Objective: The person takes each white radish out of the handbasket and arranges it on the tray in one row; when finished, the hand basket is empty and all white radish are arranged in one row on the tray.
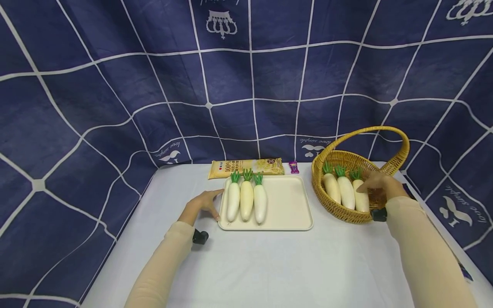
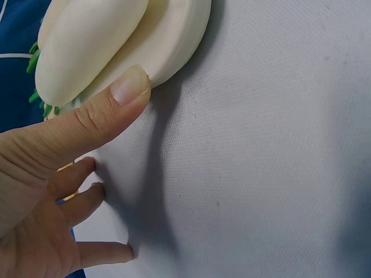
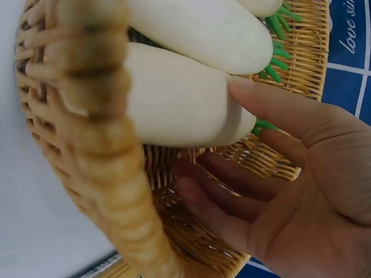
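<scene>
In the head view, a cream tray (image 1: 286,205) holds three white radishes with green tops, the rightmost being a radish (image 1: 260,204). My left hand (image 1: 202,204) is at the tray's left edge, fingers spread; in the left wrist view its thumb (image 2: 110,104) touches the rim. A wicker basket (image 1: 343,214) holds three more radishes lying side by side. My right hand (image 1: 379,184) reaches into it at the rightmost radish (image 3: 185,101). Its thumb touches that radish, while the other fingers (image 3: 220,202) extend loosely beside it, partly in shadow.
Behind the tray lies a yellow food packet (image 1: 246,167), with a small purple wrapped snack (image 1: 294,167) to its right. The basket's tall handle (image 1: 366,130) arches over its opening. A dark blue checked curtain (image 1: 231,77) hangs behind the white table (image 1: 269,265).
</scene>
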Demonstrator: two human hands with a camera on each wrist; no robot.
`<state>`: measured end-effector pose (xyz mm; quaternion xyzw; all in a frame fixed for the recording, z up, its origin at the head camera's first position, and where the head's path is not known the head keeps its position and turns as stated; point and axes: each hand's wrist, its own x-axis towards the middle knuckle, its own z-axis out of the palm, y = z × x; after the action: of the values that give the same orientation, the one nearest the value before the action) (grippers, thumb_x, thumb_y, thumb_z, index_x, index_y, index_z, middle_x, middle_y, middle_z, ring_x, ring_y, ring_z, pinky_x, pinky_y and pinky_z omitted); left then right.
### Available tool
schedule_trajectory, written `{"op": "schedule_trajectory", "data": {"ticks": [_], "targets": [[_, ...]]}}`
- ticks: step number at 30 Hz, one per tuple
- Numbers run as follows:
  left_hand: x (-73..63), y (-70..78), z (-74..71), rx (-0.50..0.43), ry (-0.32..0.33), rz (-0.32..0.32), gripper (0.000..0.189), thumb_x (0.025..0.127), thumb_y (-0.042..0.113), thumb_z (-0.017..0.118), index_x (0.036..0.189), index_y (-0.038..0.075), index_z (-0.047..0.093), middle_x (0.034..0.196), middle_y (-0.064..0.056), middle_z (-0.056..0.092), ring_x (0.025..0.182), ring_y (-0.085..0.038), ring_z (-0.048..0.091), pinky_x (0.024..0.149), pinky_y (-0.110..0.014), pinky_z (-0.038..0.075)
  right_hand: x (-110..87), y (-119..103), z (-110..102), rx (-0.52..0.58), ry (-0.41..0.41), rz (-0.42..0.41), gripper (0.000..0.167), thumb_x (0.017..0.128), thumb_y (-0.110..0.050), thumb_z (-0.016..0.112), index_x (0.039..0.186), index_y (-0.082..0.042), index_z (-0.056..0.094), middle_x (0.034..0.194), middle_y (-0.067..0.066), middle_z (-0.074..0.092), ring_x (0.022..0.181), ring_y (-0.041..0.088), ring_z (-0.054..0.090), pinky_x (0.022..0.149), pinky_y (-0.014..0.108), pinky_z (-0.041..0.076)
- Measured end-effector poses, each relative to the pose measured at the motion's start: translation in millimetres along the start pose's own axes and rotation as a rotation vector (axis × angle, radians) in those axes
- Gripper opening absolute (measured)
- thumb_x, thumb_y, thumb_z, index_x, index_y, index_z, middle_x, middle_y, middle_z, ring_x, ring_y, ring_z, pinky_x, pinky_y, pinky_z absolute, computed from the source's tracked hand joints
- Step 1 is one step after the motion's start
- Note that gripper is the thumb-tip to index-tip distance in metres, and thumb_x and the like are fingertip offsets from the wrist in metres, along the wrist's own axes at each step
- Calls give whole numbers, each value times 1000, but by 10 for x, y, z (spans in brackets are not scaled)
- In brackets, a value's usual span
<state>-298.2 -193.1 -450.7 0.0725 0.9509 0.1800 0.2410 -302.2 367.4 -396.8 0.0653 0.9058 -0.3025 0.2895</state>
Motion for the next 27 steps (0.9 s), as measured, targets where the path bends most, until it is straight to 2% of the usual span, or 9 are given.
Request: {"op": "schedule_trajectory", "data": {"ticks": [4, 7, 11, 17, 20, 24, 27], "targets": [[-1, 0, 3, -2, 0, 1, 117, 50, 27, 92, 149, 18, 29, 147, -19, 36, 135, -43, 28, 107, -62, 28, -18, -24, 45, 123, -45, 17, 103, 83, -16, 67, 142, 10, -13, 135, 43, 18, 97, 41, 56, 80, 46, 55], [-5, 2, 3, -5, 0, 1, 117, 50, 28, 92, 149, 18, 30, 146, -19, 37, 135, -42, 30, 107, -62, 28, 3, -28, 65, 179, -68, 44, 104, 82, -12, 66, 141, 9, -17, 128, 41, 27, 91, 33, 57, 77, 43, 57], [-11, 6, -1, 0, -2, -6, 117, 50, 28, 91, 149, 18, 29, 146, -19, 37, 136, -43, 28, 107, -63, 27, 51, -20, 72, 219, -80, 101, 97, 81, -10, 66, 141, 17, -5, 111, 31, 43, 87, 30, 59, 78, 41, 58], [-26, 17, -10, 0, -2, -11, 117, 50, 28, 91, 149, 18, 29, 146, -20, 37, 136, -44, 26, 107, -63, 26, 77, -9, 79, 243, -82, 118, 91, 80, -10, 68, 139, 18, 5, 102, 26, 48, 86, 31, 60, 78, 42, 58], [-34, 16, -9, -2, 5, 4, 116, 50, 28, 91, 149, 17, 30, 145, -20, 38, 135, -44, 28, 106, -63, 27, 65, -7, 85, 248, -93, 120, 76, 80, -11, 67, 131, 19, 19, 95, 23, 52, 82, 29, 61, 76, 41, 58], [-39, 3, -5, -5, 15, 25, 116, 50, 27, 91, 148, 17, 31, 144, -21, 40, 135, -44, 30, 107, -63, 27, 36, -7, 97, 263, -109, 129, 53, 81, -14, 67, 113, 13, 35, 89, 20, 54, 79, 27, 62, 76, 39, 59], [-39, -3, -2, -6, 20, 28, 115, 50, 27, 91, 148, 18, 31, 143, -21, 41, 134, -44, 31, 107, -62, 28, 21, -5, 102, 265, -103, 119, 54, 82, -16, 68, 114, 14, 36, 91, 20, 54, 82, 28, 60, 77, 39, 58]]}}
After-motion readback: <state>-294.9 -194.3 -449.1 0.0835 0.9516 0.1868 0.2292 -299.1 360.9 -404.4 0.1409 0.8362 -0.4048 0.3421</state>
